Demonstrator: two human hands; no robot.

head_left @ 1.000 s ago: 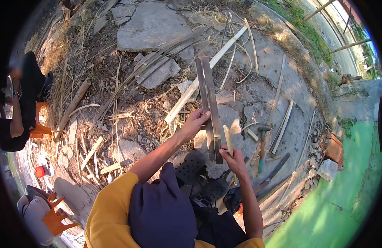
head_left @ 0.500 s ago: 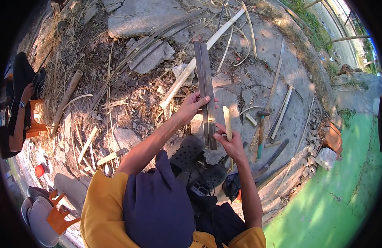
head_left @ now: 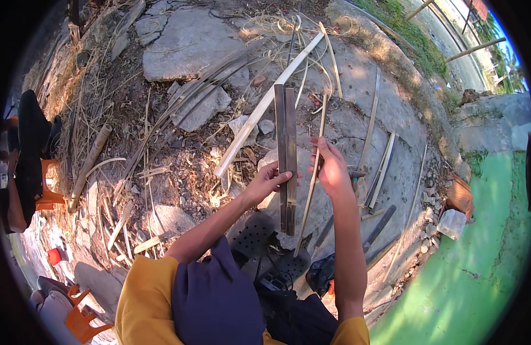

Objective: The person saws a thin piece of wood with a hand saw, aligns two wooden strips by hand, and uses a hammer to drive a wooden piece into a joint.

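Observation:
Two long dark brown slats (head_left: 289, 135), which look like split bamboo, stand side by side in front of me. My left hand (head_left: 265, 185) is closed around them below their middle, thumb across the front. To the right, my right hand (head_left: 333, 167) pinches a thin pale strip (head_left: 306, 210), likely bamboo, that runs roughly alongside the slats without touching them. The strip's narrow edge faces me. Behind my right forearm, a hammer (head_left: 357, 173) shows only its head and a bit of handle.
A long pale plank (head_left: 260, 115) lies beyond my left hand on broken stone slabs (head_left: 188, 43). Dark and pale strips (head_left: 381, 172) lie at the right. A thick pole (head_left: 92, 164) and another person's arm (head_left: 15, 192) are at the left. Green-painted ground (head_left: 461, 276) stretches lower right.
My right hand has moved up and away from the slats' lower end, carrying the pale strip. The slats appear lower in view, still in my left hand; the view has shifted slightly.

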